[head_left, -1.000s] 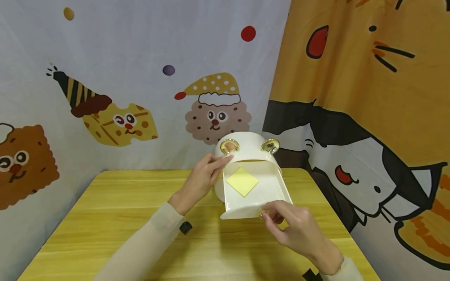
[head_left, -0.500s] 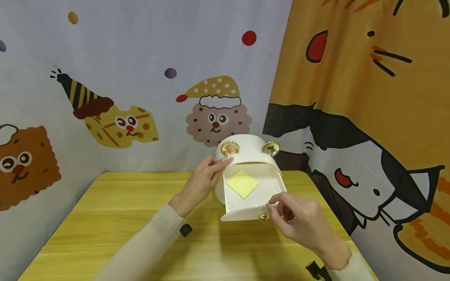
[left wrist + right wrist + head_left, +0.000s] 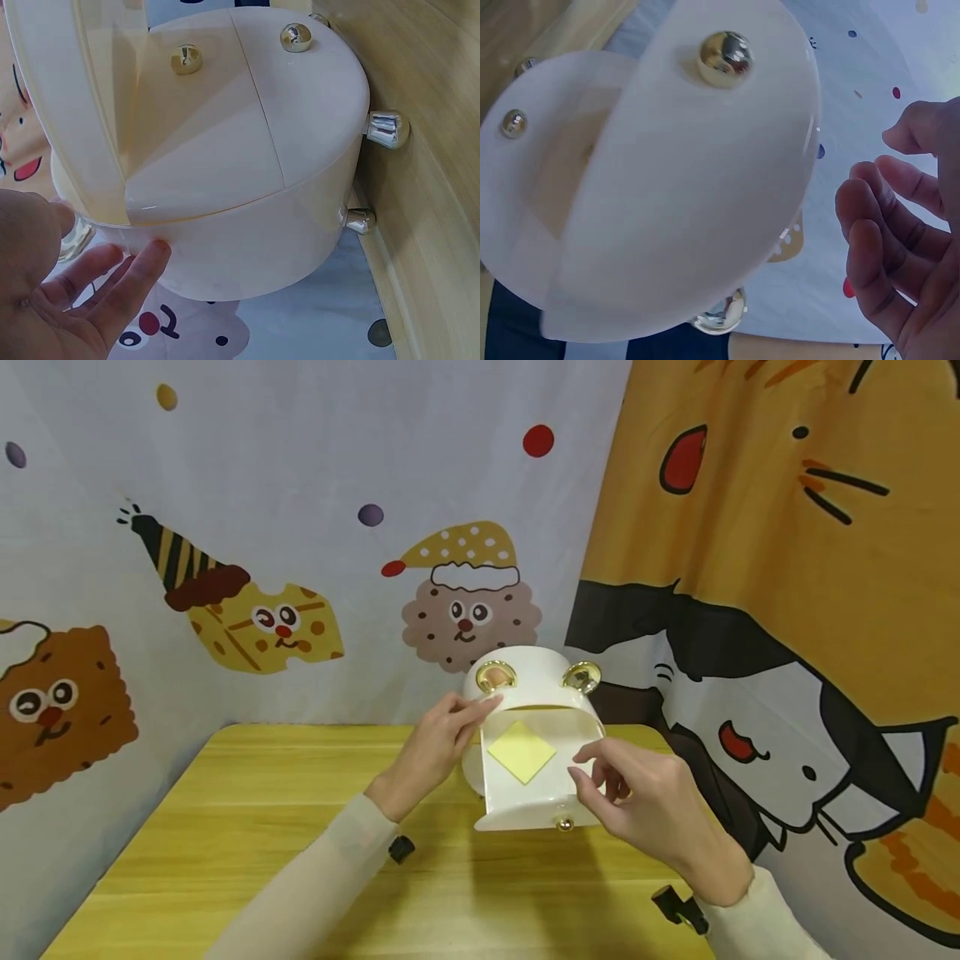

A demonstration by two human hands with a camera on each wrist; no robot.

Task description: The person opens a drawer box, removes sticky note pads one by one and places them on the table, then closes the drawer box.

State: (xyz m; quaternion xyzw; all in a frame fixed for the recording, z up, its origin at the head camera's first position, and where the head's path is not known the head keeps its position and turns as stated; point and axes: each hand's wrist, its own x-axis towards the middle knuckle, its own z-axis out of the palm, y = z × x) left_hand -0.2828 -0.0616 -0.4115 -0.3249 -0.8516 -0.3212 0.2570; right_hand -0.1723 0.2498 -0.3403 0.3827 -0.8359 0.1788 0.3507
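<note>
A white rounded storage box (image 3: 521,664) with two gold ears stands on the table, its top drawer (image 3: 517,817) pulled out toward me. On the drawer floor lies a yellow square of paper (image 3: 521,752), like a sticky note. My left hand (image 3: 433,739) rests its fingertips on the box's upper left side, beside one gold ear (image 3: 497,677). The left wrist view shows those fingers lightly bent against the white shell (image 3: 247,259). Above the drawer's right side hovers my right hand (image 3: 652,797), thumb and fingers apart, holding nothing. The drawer's gold knob (image 3: 564,824) is free of it.
Beneath the box is a wood-grain table (image 3: 285,827). Lower drawer fronts with gold knobs (image 3: 186,58) and gold feet (image 3: 386,129) show in the left wrist view. A cartoon-printed cloth (image 3: 285,460) hangs behind, and another (image 3: 750,527) at the right.
My right hand has let go of the drawer knob and risen over the drawer's right side. The left hand stays on the box, and the drawer remains out.
</note>
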